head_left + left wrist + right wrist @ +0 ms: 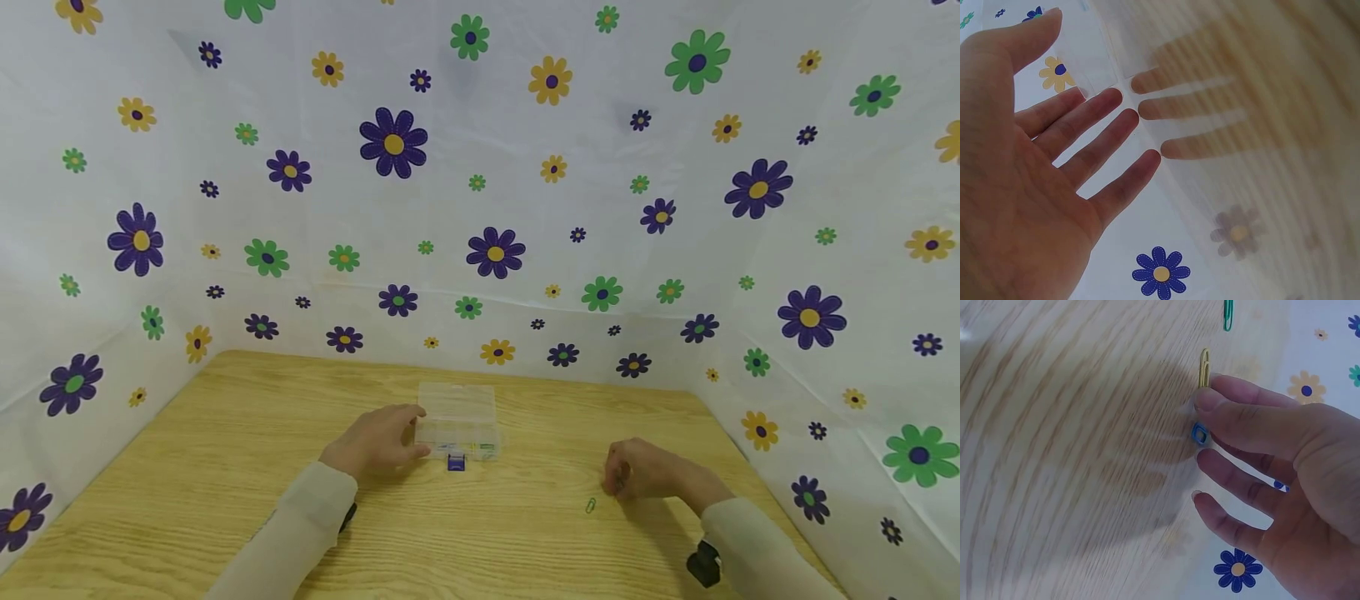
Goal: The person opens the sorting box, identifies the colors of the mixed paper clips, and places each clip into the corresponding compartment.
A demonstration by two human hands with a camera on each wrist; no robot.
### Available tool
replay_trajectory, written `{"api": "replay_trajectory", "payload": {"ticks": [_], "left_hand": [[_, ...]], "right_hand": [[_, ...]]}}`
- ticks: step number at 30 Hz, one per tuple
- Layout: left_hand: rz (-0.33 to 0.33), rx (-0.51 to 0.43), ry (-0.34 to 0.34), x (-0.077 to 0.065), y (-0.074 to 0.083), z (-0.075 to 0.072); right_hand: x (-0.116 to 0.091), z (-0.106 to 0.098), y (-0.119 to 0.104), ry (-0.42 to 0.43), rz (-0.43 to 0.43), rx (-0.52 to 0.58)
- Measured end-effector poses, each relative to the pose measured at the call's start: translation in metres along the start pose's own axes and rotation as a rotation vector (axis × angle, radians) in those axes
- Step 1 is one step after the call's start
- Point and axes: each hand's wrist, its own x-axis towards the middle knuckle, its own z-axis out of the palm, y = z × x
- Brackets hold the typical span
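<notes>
A clear plastic compartment box (456,429) stands mid-table, lid raised toward the back, with a purple latch (456,462) at its front. Small coloured pieces lie in its front compartments. My left hand (380,440) rests at the box's left side; in the left wrist view its fingers (1125,178) are nearly straight and hold nothing. On the right, my right hand (637,468) is low over the table. Its thumb and forefinger pinch a yellow paper clip (1204,367). Close under the thumb shows part of a blue paper clip (1199,433). A green paper clip (590,505) lies beside this hand.
The wood-grain table (480,542) is bounded by a white flower-print cloth (450,208) at the back and both sides. A black strap device (705,564) sits at the right wrist.
</notes>
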Motion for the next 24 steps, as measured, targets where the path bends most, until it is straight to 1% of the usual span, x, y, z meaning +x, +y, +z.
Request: {"api": "replay_trajectory", "payload": {"ticks": [2, 6, 14, 19, 24], "left_hand": [[-0.002, 0.003, 0.0, 0.0, 0.0, 0.001], [-0.009, 0.002, 0.001, 0.001, 0.0, 0.001], [-0.005, 0.001, -0.005, 0.0, 0.001, 0.0], [-0.004, -0.003, -0.001, -0.001, 0.001, -0.001], [-0.014, -0.01, -0.004, -0.001, 0.003, -0.001]], "right_hand": [[0.0, 0.0, 0.0, -0.012, 0.014, -0.003], [0.002, 0.001, 0.001, -0.016, 0.003, -0.028], [0.005, 0.004, 0.0, -0.003, 0.029, -0.031], [0.007, 0.001, -0.004, 0.024, -0.002, -0.035], [0.013, -0.004, -0.01, 0.056, -0.039, -0.032]]}}
